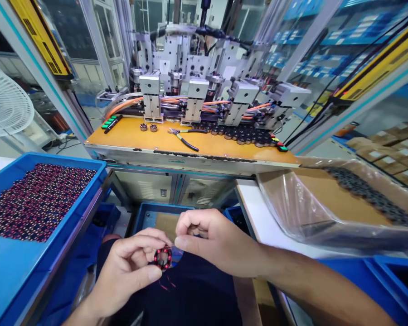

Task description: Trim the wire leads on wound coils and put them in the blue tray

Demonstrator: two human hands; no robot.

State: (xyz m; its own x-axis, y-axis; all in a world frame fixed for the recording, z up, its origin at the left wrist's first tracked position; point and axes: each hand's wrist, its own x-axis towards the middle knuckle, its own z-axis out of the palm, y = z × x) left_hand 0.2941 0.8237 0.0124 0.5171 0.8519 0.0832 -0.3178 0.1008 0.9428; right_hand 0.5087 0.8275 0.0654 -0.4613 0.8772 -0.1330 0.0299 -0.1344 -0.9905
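My left hand (117, 267) pinches a small motor stator (169, 259), a dark ring wound with shiny red wire, between thumb and fingers. Its open centre faces me, and thin red wire ends (168, 284) dangle below it. Close to the ring's right side, my right hand (221, 242) is curled, with thumb and forefinger pressed together. Whatever is in that pinch, possibly a fine wire, is too small to make out. Both hands are above my lap, over dark clothing.
To the left, a blue tray (13, 267) holds many wound stators. Ahead, a machine (197, 90) stands on an orange bench (129, 140) with cutting pliers (183, 138), two loose stators (148, 127) and several dark cores (248, 135). A plastic-lined carton (326, 192) sits right, a fan (7, 102) far left.
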